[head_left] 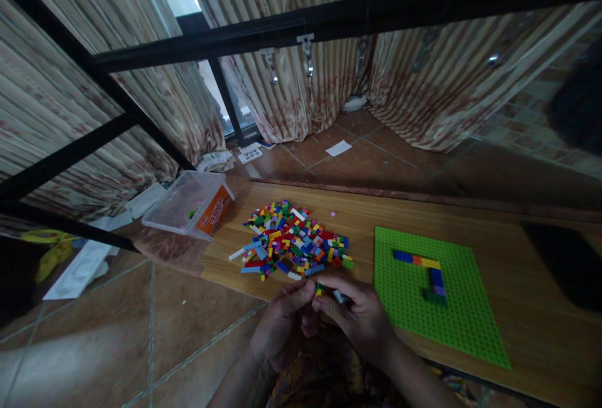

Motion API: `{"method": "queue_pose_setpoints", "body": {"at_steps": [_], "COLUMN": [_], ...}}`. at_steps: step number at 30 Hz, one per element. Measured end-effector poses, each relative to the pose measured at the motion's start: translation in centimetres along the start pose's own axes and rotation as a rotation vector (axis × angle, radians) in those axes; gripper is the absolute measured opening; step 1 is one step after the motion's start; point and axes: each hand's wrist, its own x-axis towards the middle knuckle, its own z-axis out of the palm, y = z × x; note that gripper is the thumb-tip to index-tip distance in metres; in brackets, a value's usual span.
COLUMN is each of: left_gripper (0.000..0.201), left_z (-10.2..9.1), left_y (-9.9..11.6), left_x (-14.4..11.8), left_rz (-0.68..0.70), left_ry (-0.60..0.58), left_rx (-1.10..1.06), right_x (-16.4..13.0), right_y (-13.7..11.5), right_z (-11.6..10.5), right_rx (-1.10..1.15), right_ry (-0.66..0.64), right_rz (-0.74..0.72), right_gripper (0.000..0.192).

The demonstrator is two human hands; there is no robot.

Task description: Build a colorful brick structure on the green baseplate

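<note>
My left hand (285,317) and my right hand (362,314) meet at the front edge of the wooden board, both closed. Between their fingertips are small toy bricks (319,291), green and yellow, partly covered by the thumbs. A greyish-white piece (339,297) shows inside my right hand. Just beyond lies a loose pile of toy bricks (301,242) in many colours. To the right is a green studded baseplate (404,314), carrying a bent row of blue, orange, yellow, purple and dark green bricks (437,282).
A clear plastic box (172,207) with an orange label stands at the board's left end. The wooden board (362,207) extends right, where a black flat object (559,264) lies. Behind are a tiled floor (301,160), curtains (291,94) and a black metal frame (263,38).
</note>
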Motion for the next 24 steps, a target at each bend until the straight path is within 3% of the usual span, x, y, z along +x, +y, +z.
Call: {"method": "queue_pose_setpoints", "body": {"at_steps": [10, 24], "left_gripper": [0.03, 0.03], "left_z": [-1.0, -2.4], "left_y": [1.5, 1.6], "left_x": [0.6, 2.1], "left_rz": [-0.065, 0.036], "left_ry": [-0.028, -0.027], "left_rx": [-0.098, -0.091], "right_x": [1.4, 2.2], "right_y": [0.1, 1.8], "right_z": [1.2, 3.6], "right_rx": [-0.081, 0.034], "right_ry": [0.016, 0.143], "right_rz": [-0.023, 0.08], "right_gripper": [0.015, 0.019]}}
